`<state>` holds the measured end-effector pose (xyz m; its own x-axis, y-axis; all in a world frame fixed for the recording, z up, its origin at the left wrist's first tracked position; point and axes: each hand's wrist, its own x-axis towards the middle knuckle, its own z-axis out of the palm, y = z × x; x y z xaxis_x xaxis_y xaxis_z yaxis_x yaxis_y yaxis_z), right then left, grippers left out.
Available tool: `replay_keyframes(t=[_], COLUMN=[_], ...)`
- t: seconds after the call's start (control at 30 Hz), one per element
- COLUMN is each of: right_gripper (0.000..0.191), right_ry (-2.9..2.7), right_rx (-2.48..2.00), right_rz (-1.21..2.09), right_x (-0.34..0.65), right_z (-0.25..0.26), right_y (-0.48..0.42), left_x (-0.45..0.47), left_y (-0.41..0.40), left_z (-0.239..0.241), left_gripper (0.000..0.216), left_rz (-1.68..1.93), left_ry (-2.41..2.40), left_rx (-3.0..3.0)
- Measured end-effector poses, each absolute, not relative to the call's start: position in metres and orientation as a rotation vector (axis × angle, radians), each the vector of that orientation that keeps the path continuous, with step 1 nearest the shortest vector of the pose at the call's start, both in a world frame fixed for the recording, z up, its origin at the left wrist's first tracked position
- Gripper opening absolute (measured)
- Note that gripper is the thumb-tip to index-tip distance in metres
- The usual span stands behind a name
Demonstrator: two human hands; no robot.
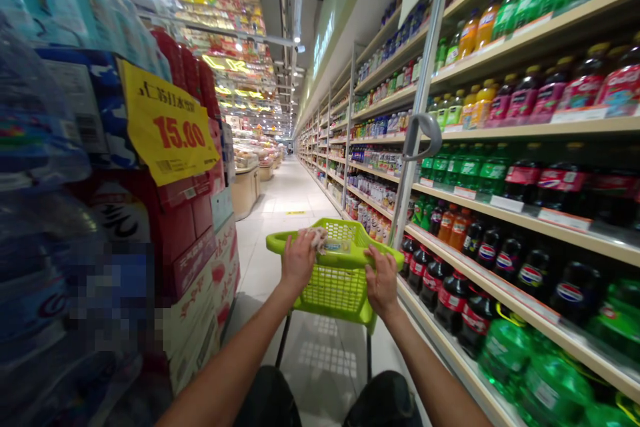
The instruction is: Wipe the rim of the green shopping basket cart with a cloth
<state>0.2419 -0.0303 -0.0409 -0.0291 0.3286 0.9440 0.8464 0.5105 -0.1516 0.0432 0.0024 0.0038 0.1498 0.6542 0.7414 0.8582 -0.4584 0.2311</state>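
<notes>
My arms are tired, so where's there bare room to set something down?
There's bare floor beyond the green cart, between the wooden counters and the right-hand shelves. It's crowded on those shelves, lined with bottles, and along the stacked boxes on the left.

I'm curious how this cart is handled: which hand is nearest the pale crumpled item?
The left hand, on the green cart: the pale crumpled item is close beside it, while the right hand is farther off, near the cart's right corner.

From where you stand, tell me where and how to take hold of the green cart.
Take the green cart by its near rim, likely best from above on the wearer's side: this rounded edge runs across the cart, above the perforated wall.
</notes>
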Motion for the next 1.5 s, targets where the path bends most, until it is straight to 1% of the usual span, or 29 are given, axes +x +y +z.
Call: replay_keyframes(t=[0.1,0.17,0.27,0.33,0.4,0.47,0.6,0.73,0.83,0.93,1.0,1.07,1.17,1.27,1.37,1.5], right_gripper=[0.045,0.045,0.044,0.043,0.041,0.038,0.036,0.031,0.031,0.032,0.034,0.033,0.03,0.028,0.025,0.027], right_ry=[-1.558,-1.608,-1.788,-1.873,-1.909,-1.944,-1.881,-1.669,-1.556,-1.707,-1.814,-1.812,-1.663,-1.535,-1.41,-1.275], right_rx=[-1.045,-1.038,-1.094,-1.189,-1.243,-1.196,-1.11,-1.222,-1.202,-1.019,-0.924,-0.936,-1.074,-1.115,-1.055,-1.032], right_rz=[-0.597,-0.59,-0.515,-0.482,-0.489,-0.512,-0.524,-0.506,-0.541,-0.626,-0.674,-0.694,-0.635,-0.502,-0.356,-0.227], right_x=[0.233,0.222,0.196,0.178,0.167,0.173,0.238,0.298,0.277,0.226,0.208,0.217,0.26,0.284,0.27,0.254], right_z=[-0.029,-0.017,0.0,0.005,0.006,0.002,-0.01,-0.017,-0.023,-0.03,-0.033,-0.035,-0.035,-0.026,-0.002,0.032], right_y=[-0.031,-0.033,-0.031,-0.026,-0.02,-0.016,-0.017,-0.022,-0.026,-0.029,-0.029,-0.028,-0.031,-0.044,-0.065,-0.079], left_x=[0.071,0.084,0.072,0.05,0.031,0.02,0.019,0.027,0.033,0.036,0.035,0.033,0.032,0.036,0.041,0.045], left_y=[-0.005,-0.011,-0.011,-0.007,-0.003,0.001,0.001,0.0,-0.002,-0.002,-0.003,-0.004,-0.006,-0.01,-0.014,-0.019], left_z=[0.007,0.011,0.015,0.014,0.012,0.009,0.005,0.001,-0.002,-0.004,-0.004,-0.003,-0.002,-0.003,-0.004,-0.005], left_gripper=[0.039,0.052,0.075,0.081,0.079,0.075,0.065,0.051,0.043,0.04,0.04,0.04,0.039,0.039,0.04,0.04], left_rz=[-1.128,-1.056,-0.916,-0.806,-0.738,-0.732,-0.79,-0.893,-0.935,-0.944,-0.943,-0.948,-0.966,-0.992,-1.009,-0.995], left_ry=[-1.318,-1.26,-1.367,-1.457,-1.486,-1.47,-1.451,-1.435,-1.442,-1.433,-1.42,-1.411,-1.412,-1.438,-1.453,-1.481], left_rx=[-2.397,-2.535,-2.592,-2.577,-2.557,-2.535,-2.515,-2.458,-2.387,-2.331,-2.316,-2.313,-2.314,-2.292,-2.278,-2.278])
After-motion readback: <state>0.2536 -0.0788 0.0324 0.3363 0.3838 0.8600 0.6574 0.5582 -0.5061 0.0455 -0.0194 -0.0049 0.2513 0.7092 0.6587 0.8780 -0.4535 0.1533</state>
